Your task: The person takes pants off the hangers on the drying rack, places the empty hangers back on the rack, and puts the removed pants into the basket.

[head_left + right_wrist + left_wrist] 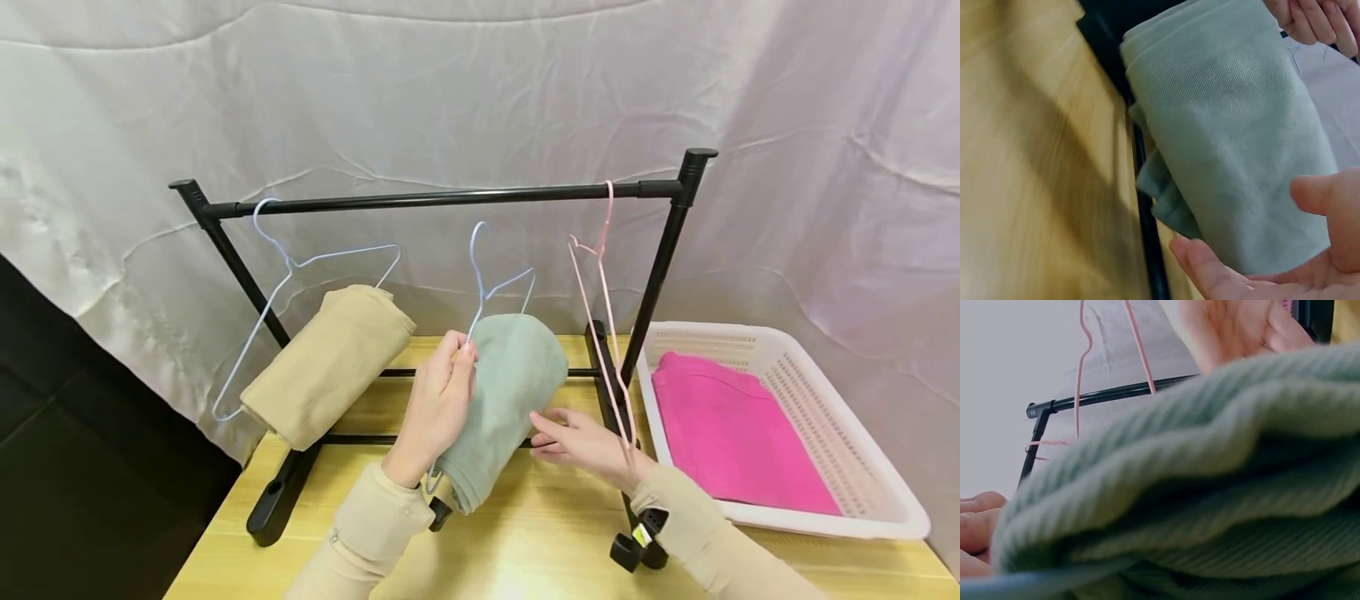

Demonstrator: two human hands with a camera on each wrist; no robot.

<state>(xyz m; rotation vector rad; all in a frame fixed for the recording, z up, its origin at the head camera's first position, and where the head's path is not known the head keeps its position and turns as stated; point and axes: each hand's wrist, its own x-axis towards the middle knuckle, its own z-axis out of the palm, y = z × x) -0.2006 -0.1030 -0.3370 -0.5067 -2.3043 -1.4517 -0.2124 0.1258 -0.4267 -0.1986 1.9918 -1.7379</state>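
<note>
In the head view, my left hand (441, 398) pinches one arm of a light blue wire hanger (481, 287). Its hook shows just below the black bar. A folded pale green cloth (510, 392) hangs over this hanger, its ribbed folds filling much of the left wrist view. Beside the cloth's right edge is my right hand (573, 442), fingers loosely extended. The right wrist view has the thumb and fingers of that hand (1329, 244) around the cloth's near edge, not gripping it. The hanger's lower bar is mostly hidden by the cloth.
A black garment rack (450, 198) stands on the wooden table (525, 542). On its left hangs another blue hanger (273, 292) with a folded beige cloth (330, 362); on its right, a bare pink hanger (606, 292). A white basket (885, 467) at right holds a pink cloth (738, 433).
</note>
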